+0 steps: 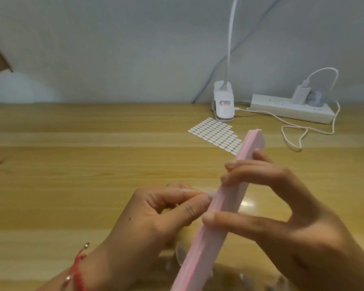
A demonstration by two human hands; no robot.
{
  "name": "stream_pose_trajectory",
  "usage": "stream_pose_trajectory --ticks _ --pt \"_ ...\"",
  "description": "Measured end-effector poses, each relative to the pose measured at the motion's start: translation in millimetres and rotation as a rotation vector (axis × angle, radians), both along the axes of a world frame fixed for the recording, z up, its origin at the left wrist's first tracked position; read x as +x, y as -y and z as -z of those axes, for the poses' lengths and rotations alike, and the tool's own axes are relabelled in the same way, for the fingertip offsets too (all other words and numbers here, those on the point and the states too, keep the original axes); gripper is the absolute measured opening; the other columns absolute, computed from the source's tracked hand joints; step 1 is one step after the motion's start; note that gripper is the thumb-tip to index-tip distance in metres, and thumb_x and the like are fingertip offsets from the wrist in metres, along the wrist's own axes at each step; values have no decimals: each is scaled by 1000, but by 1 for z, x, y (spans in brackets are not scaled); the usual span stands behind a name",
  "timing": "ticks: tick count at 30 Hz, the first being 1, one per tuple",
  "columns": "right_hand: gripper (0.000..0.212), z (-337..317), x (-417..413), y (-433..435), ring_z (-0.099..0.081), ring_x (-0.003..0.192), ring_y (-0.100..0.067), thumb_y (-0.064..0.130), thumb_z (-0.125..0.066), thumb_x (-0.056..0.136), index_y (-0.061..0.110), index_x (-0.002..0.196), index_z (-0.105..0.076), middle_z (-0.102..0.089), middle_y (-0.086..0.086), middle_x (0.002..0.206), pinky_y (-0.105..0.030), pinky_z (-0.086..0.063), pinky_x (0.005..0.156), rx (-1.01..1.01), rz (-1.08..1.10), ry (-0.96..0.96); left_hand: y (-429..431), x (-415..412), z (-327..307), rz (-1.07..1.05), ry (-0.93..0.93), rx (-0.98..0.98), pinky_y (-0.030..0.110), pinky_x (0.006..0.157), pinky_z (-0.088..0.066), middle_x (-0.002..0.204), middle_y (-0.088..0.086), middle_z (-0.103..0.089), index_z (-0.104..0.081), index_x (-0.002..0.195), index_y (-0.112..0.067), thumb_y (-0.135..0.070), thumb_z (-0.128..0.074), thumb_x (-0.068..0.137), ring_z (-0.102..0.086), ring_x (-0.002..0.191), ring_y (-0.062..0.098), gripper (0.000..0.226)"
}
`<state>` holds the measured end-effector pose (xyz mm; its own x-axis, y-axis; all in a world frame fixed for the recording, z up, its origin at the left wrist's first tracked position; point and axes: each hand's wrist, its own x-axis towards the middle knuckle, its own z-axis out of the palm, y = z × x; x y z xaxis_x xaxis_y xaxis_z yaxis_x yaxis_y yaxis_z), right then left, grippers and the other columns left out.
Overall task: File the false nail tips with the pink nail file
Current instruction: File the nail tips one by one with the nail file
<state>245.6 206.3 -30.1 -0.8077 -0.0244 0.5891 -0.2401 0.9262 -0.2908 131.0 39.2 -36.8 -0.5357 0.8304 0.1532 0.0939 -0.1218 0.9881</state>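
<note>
Wooden desk (pixel 72 164) beneath a long, thick, pale-pink nail file (pixel 225 198)

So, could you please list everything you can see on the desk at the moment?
table: one, light wood, under everything
nail file: one, pink, slanted, centre
false nail tip: one, clear, against the file's edge
spare tips: several, clear, blurred, bottom edge
sticker sheet: one, white, behind the file
lamp: one, white, back centre
power strip: one, white, back right
bracelet: one, red, left wrist
left hand: one, pinches the nail tip
right hand: one, grips the file
</note>
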Motion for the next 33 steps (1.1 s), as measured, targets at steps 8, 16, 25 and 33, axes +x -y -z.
stream_pose_trajectory --ticks 8,16,25,33 --pt "38 6 12 0 -56 120 -26 -5 -58 88 22 112 -70 -55 -14 117 -38 -43 105 35 129 -203 0 -2 2 4 23 42 8 53 -38 62 -15 -61 -80 77 -18 -39 -69 68 -50 58 1 25" --pt "37 1 10 -13 -55 116 -23 -4 -64 89 21 116 -65 -55 -14 118 -34 -42 106 -9 211 -237 0 0 2 -7 26 25 4 49 -37 63 -14 -63 -80 76 -25 -31 -74 67 -50 55 -1 12" --pt "43 1 9 -19 -52 119 -14 -8 -66 89 22 119 -62 -55 -12 120 -25 -40 106 -81 166 -198 -3 1 6 -78 -122 65 8 56 -40 76 -14 -61 -79 85 -33 -39 -74 68 -54 66 -3 19" --pt "41 -1 11 -19 -53 122 -24 -5 -60 87 21 118 -63 -55 -16 120 -43 -41 109 29 62 -149 -3 4 9 -89 -263 64 14 60 -50 88 -10 -70 -77 91 -33 -42 -66 75 -66 77 6 21"
